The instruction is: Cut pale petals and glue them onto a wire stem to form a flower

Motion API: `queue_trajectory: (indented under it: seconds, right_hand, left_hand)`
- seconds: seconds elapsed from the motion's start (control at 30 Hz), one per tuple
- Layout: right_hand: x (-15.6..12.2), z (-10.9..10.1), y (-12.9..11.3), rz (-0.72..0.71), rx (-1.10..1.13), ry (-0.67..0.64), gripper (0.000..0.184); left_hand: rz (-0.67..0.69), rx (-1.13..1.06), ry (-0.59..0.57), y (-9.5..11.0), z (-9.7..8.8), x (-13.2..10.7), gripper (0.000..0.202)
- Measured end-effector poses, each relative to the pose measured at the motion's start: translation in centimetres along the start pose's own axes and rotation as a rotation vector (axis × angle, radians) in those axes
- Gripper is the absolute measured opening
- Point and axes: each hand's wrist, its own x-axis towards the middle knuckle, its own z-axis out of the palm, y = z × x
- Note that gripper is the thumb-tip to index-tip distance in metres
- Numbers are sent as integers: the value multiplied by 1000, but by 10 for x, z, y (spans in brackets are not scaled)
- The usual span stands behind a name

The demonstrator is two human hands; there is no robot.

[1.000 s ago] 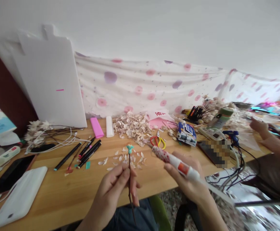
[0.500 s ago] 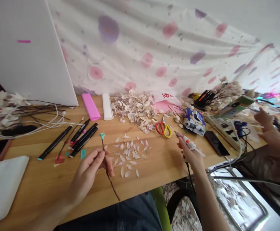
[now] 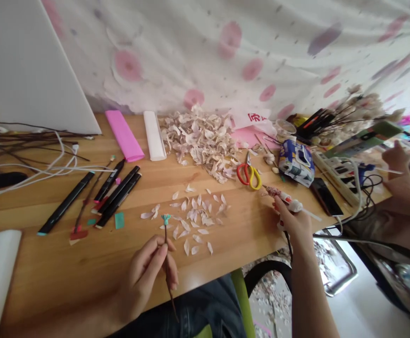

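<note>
My left hand point(image 3: 152, 268) pinches a thin brown twig point(image 3: 166, 237) tipped with a small turquoise piece point(image 3: 166, 219). The twig stands nearly upright, its lower end hanging past the table's front edge. In my right hand point(image 3: 292, 218) is a hot glue gun point(image 3: 282, 196) with a clear glue stick out of its back; its nozzle points left, close to the scissors point(image 3: 251, 176) with one red and one yellow handle. Loose pale petals point(image 3: 196, 213) lie scattered on the wooden table point(image 3: 120, 263) between my hands.
Behind is a large heap of pale petals point(image 3: 201, 136), beside pink point(image 3: 124, 136) and white point(image 3: 154, 136) paper rolls. Black markers point(image 3: 67, 202) lie left. A blue packet point(image 3: 296, 159), a phone point(image 3: 326, 196) and a power strip point(image 3: 336, 176) are right, near another person's hand point(image 3: 402, 173).
The view has shifted and moved closer. My left hand has brought the twig right and down, more upright, its tip now beside the scattered petals. My right hand still holds the glue gun.
</note>
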Motion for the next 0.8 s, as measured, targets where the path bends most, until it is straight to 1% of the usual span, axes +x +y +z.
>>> queue_trajectory:
  seconds: [0.1, 0.23, 0.3, 0.37, 0.43, 0.5, 0.53, 0.57, 0.6, 0.63, 0.67, 0.73, 0.8]
  right_hand:
    - [-2, -2, 4, 27, -76, 23, 53]
    - [-10, -4, 9, 54, -175, 67, 53]
    - [-19, -6, 10, 52, -214, 79, 52]
    - [-33, -7, 10, 33, -241, 109, 56]
    - [-52, -8, 8, 0, -275, 190, 68]
    - [-75, -7, 4, -66, -310, 323, 77]
    - [-87, -5, 2, -146, -305, 405, 74]
    - [-98, -3, -1, -227, -298, 437, 68]
    - [-107, 0, -2, -298, -285, 432, 62]
    - [-114, 4, -4, -351, -261, 398, 56]
    - [-119, 7, -4, -379, -244, 364, 50]
    - [-121, 11, -2, -367, -208, 339, 47]
    - [-114, 12, 2, -297, -163, 388, 52]
  left_hand:
    - [-81, -36, -16, -2, -3, -1, 31]
    - [-142, -51, -3, -3, -8, -4, 31]
    - [-160, -47, 8, -3, -11, -6, 30]
    - [-177, -46, 9, -3, -13, -6, 31]
    - [-196, -48, -1, -1, -13, -5, 32]
    - [-215, -53, -8, 1, -13, -4, 34]
    - [-223, -56, -8, 2, -12, -4, 35]
    - [-233, -58, -6, 3, -12, -4, 35]
    - [-241, -62, -4, 3, -12, -4, 36]
    - [-246, -64, -6, 3, -11, -4, 35]
    - [-249, -64, -10, 3, -12, -4, 34]
    - [-248, -65, -21, 3, -12, -3, 33]
    - [-245, -69, -28, 3, -13, -3, 34]
